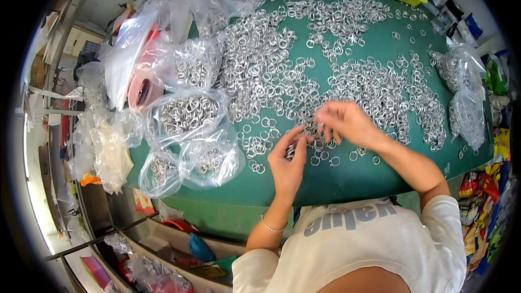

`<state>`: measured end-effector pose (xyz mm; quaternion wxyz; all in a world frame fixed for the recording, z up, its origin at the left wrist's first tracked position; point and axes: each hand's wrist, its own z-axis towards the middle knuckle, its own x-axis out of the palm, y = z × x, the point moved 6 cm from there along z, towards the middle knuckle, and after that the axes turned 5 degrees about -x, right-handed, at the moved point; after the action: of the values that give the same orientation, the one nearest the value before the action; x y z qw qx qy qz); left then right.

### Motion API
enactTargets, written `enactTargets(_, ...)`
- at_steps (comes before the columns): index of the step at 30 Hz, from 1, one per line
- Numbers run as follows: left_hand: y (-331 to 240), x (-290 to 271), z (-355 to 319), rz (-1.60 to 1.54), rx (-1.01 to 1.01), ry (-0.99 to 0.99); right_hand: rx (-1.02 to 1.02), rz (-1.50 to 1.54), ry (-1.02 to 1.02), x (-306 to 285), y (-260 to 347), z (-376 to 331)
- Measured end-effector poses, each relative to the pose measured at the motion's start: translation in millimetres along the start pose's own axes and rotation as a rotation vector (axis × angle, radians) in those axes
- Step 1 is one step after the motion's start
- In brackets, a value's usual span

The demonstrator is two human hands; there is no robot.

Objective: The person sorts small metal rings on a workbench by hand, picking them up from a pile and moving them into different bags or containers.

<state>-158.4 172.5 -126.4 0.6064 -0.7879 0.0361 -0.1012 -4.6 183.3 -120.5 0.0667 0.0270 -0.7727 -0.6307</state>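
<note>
- The left hand (286, 160) is curled near the front edge of the green surface (336, 179), pinching what looks like a small stack of metal rings (291, 151), gathered for keeping.
- The right hand (347, 122), fingers narrowed, picks at loose rings (374, 89) spread across that surface for easy reach.
- Filled clear bags (190, 114) lie on its left part.

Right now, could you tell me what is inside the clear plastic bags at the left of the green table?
The clear plastic bags hold silver metal rings, like the loose ones on the green table. Crumpled plastic hides what lies deeper inside.
</note>
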Motion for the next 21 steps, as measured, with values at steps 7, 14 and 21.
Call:
enactTargets(7,20.8,13.2,-8.0,-0.098,-0.149,0.168,-0.449,0.229,-0.31,-155.1,120.1,162.6)
enactTargets(14,23.7,-19.2,-20.4,0.399,0.168,-0.035,-0.212,-0.748,0.221,-39.3,33.3,59.3)
enactTargets(21,25.0,12.0,-22.9,0.919,0.306,0.052,-0.653,-1.118,0.165,7.9,-17.8,-30.5)
